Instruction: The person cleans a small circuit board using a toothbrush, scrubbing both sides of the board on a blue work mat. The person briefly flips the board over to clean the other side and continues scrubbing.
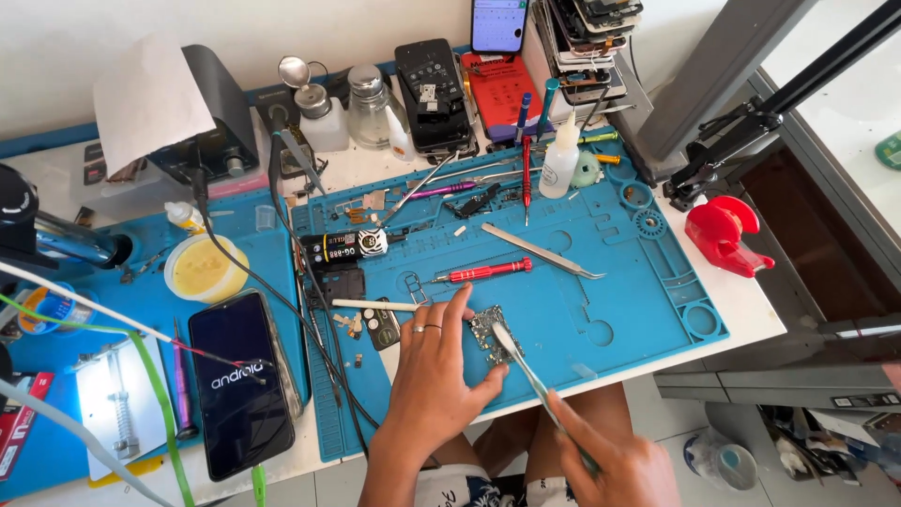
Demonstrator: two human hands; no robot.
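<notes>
- The left hand (430, 376) lies flat near the front edge of the blue work mat (601, 282), fingers spread and pressing on a small circuit board (488, 329); it pins the board rather than gripping it.
- The right hand (615, 465), out past the bench's front edge, has its fingers closed around metal tweezers (526, 371), whose tip touches the board.
- A red screwdriver (483, 271) lies just behind the board, with a second pair of tweezers (544, 251) further back.
- A dark smartphone (239, 380) with its screen lit rests near the front left corner of the bench.
- A red clamp (721, 233) sits at the right edge.
</notes>
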